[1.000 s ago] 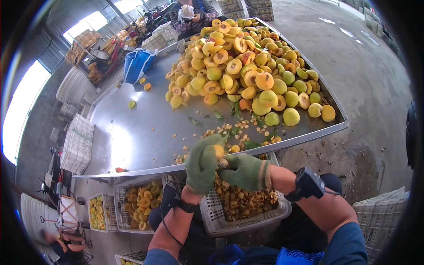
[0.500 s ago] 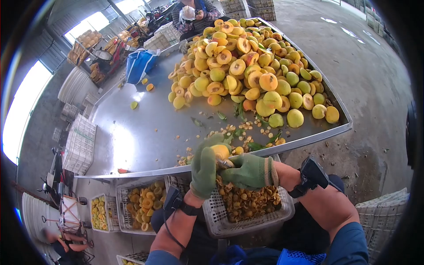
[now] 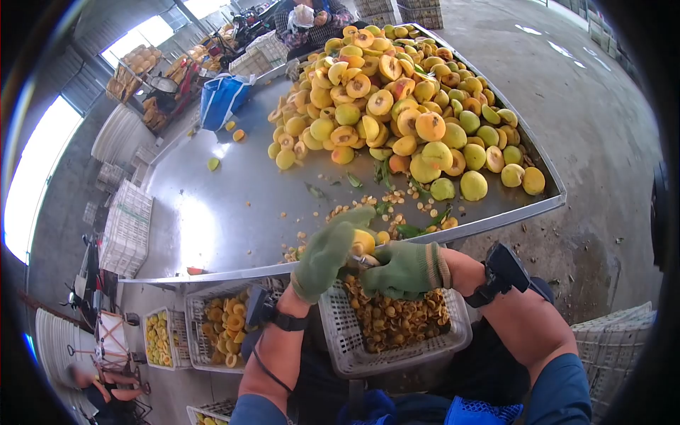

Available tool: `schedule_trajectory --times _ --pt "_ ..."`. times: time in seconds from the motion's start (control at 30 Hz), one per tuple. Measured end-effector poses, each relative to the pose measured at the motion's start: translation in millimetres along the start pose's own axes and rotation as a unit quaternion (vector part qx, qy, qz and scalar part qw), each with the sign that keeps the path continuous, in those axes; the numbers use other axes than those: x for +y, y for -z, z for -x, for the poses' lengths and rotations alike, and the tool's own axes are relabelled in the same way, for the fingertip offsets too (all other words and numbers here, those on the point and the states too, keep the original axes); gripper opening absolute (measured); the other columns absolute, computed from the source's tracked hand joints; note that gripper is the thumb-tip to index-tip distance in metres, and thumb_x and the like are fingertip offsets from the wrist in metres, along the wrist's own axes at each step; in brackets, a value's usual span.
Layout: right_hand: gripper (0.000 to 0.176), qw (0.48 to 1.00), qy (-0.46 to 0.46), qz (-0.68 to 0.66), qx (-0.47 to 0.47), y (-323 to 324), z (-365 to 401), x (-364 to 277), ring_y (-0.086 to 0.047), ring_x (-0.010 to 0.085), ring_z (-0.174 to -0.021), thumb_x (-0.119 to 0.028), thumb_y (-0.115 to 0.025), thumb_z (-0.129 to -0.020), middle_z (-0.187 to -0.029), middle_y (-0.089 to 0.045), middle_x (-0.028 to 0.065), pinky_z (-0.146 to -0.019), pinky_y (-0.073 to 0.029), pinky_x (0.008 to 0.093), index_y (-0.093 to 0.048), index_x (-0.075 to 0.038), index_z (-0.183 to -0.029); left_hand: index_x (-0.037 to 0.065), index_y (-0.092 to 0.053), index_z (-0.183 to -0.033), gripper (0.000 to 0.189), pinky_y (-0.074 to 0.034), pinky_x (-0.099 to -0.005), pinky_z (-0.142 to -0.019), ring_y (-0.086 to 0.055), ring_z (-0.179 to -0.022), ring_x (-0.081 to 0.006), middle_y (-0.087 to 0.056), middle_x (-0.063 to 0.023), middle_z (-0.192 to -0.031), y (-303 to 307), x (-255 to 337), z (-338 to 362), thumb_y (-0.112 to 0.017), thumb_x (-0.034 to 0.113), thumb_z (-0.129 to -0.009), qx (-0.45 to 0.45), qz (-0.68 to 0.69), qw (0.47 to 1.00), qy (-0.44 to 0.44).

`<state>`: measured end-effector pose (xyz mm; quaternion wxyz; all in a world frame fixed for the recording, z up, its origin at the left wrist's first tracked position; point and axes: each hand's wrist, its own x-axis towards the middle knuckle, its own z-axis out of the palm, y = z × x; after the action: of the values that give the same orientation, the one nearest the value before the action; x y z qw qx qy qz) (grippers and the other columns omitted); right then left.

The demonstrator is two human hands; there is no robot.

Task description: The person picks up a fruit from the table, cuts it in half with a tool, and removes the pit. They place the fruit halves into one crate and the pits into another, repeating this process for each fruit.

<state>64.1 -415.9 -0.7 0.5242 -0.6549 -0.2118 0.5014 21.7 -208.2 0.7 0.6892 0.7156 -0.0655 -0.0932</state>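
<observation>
My left hand [image 3: 324, 253] cupping a peach [image 3: 363, 241], half hidden by the glove, right hand [image 3: 407, 269] fisted on a metal tool [image 3: 363, 261], only its tip showing

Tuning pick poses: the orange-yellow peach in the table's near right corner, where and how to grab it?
Grip the peach across its round middle, from above, pinching front to back. It sits on bare metal; the table rim runs close on its right, another peach crowds its left, so a top approach looks clearest.
</observation>
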Motion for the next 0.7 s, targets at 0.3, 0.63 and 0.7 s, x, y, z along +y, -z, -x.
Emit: schedule_trajectory --times 0.3,0.63,0.7 --pt "0.029 0.984 -0.009 -0.14 -0.107 5 4 -1 -0.048 0.0097 -0.046 -0.036 -0.066 -0.09 -0.06 -0.05 -0.0026 -0.042 -0.04 0.0265 -0.069 -0.007 -0.086 -0.002 -0.039 -0.151 0.051 -0.049 -0.038 -0.105 -0.057 -0.124 -0.0229 -0.052 -0.0157 -0.144 -23 -41 7 -0.043 0.029 -0.111 0.125 -0.067 0.971 -0.191" --pt "0.025 0.97 0.036 -0.169 -0.173 0 14 -1 -0.043 0.0073 -0.043 -0.03 -0.063 -0.097 -0.059 -0.049 -0.0031 -0.037 -0.031 0.0239 -0.065 -0.006 -0.091 -0.003 -0.05 -0.14 0.051 -0.053 -0.0364 -0.097 -0.064 -0.114 -0.0234 -0.06 -0.0167 -0.135 -19 -19 15 -0.045 0.038 -0.11 0.063 -0.124 0.968 -0.21" --pt "0.026 0.952 0.025 -0.224 -0.205 -1 11 4 -0.042 0.0072 -0.041 -0.031 -0.063 -0.098 -0.059 -0.048 -0.0027 -0.036 -0.03 0.0236 -0.065 -0.005 -0.093 -0.004 -0.05 -0.14 0.05 -0.054 -0.0359 -0.095 -0.065 -0.112 -0.0241 -0.059 -0.0171 -0.133 -22 -20 17 -0.046 0.035 -0.11 0.071 -0.108 0.969 -0.211"
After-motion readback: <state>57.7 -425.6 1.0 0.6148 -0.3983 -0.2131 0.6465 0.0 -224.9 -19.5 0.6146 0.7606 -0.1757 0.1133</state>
